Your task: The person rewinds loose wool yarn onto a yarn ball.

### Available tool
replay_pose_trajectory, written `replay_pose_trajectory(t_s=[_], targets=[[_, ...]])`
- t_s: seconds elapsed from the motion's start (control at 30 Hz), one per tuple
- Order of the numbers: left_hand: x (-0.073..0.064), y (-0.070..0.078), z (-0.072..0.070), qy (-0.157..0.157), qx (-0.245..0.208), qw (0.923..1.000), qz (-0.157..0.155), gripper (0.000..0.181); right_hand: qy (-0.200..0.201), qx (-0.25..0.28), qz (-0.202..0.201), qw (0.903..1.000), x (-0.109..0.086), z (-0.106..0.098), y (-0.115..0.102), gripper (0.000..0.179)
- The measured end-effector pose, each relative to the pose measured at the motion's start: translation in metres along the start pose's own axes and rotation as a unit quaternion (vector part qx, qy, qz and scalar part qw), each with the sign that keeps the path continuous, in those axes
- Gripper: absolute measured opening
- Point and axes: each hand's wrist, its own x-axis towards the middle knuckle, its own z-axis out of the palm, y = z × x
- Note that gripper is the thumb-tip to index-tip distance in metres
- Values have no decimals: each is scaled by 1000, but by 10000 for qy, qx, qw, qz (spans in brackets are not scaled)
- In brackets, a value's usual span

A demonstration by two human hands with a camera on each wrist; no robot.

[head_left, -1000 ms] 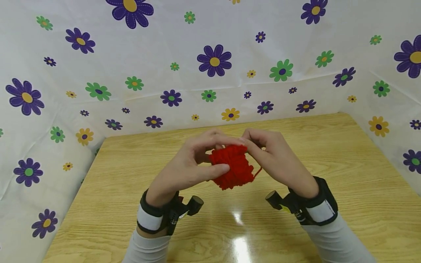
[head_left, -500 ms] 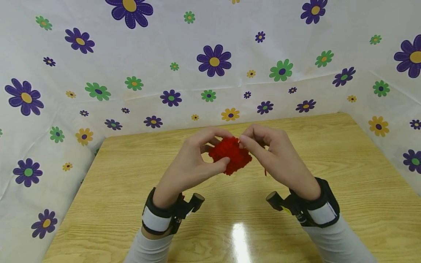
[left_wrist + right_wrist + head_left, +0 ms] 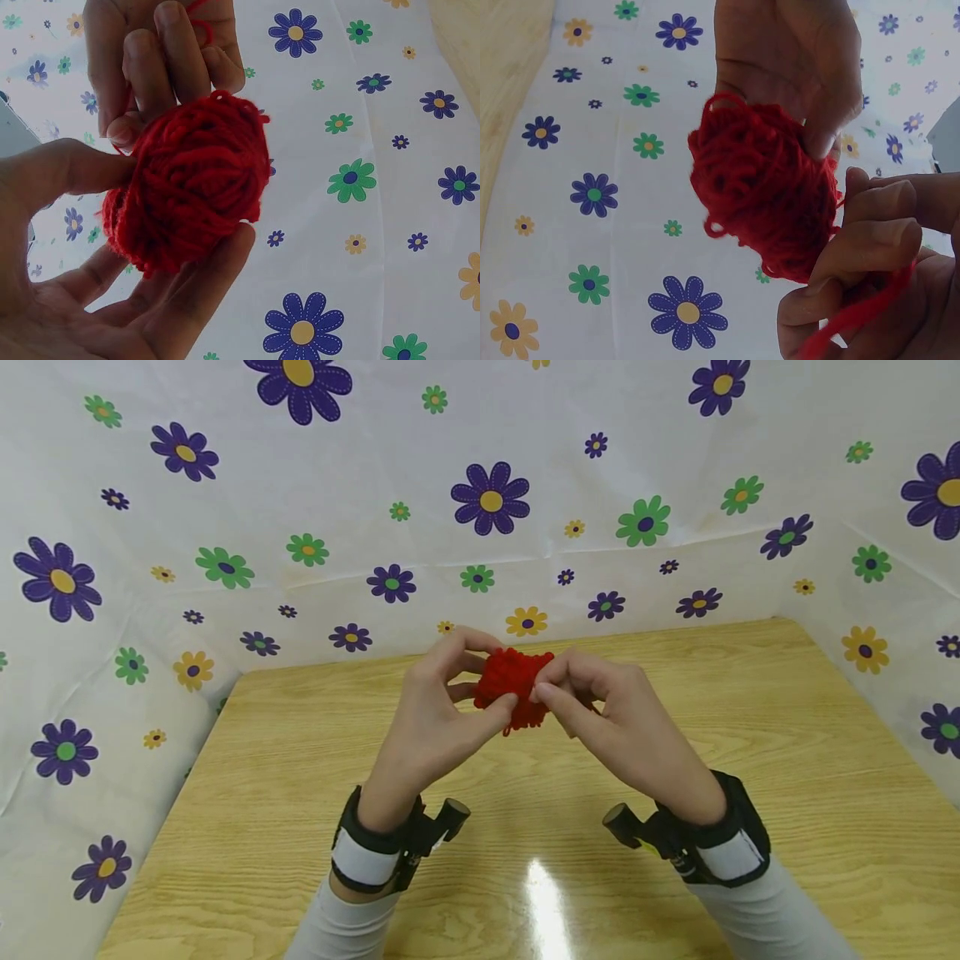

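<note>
A small ball of red yarn (image 3: 512, 675) is held up above the table, between both hands. My left hand (image 3: 442, 714) grips it from the left, thumb on the near face and fingers around the far side. In the left wrist view the yarn ball (image 3: 202, 172) sits between thumb and fingers. My right hand (image 3: 611, 710) pinches a strand at the ball's right side with thumb and forefinger. In the right wrist view the loose strand (image 3: 862, 311) runs through the curled fingers of the right hand (image 3: 870, 255). Small loops stick out from the ball's ends.
A wood-grain table (image 3: 300, 827) lies beneath the hands. White cloth with printed flowers (image 3: 337, 468) hangs behind it and along both sides. Each wrist wears a black strap (image 3: 371, 843) with a small camera mount.
The yarn ball has moved up and away, and turned within the left hand. My right hand has gone from the ball's upper edge to its right side, pinching the strand.
</note>
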Motion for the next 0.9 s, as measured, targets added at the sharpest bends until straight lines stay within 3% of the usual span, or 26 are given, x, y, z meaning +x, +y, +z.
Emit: replay_pose_trajectory(t_s=[0.13, 0.2, 0.6, 0.9], targets=[[0, 0, 1, 210, -75, 9997, 81, 34, -99, 54, 34, 9999, 0, 2, -1, 4], [-1, 9, 1, 261, -102, 9996, 37, 33, -123, 44, 30, 9999, 0, 2, -1, 4], [0, 9, 1, 526, -141, 9985, 111, 34, -245, 0, -99, 9997, -1, 4, -3, 5], [1, 7, 1, 726, -658, 9951, 128, 32, -390, 98, -166, 9991, -1, 5, -3, 5]])
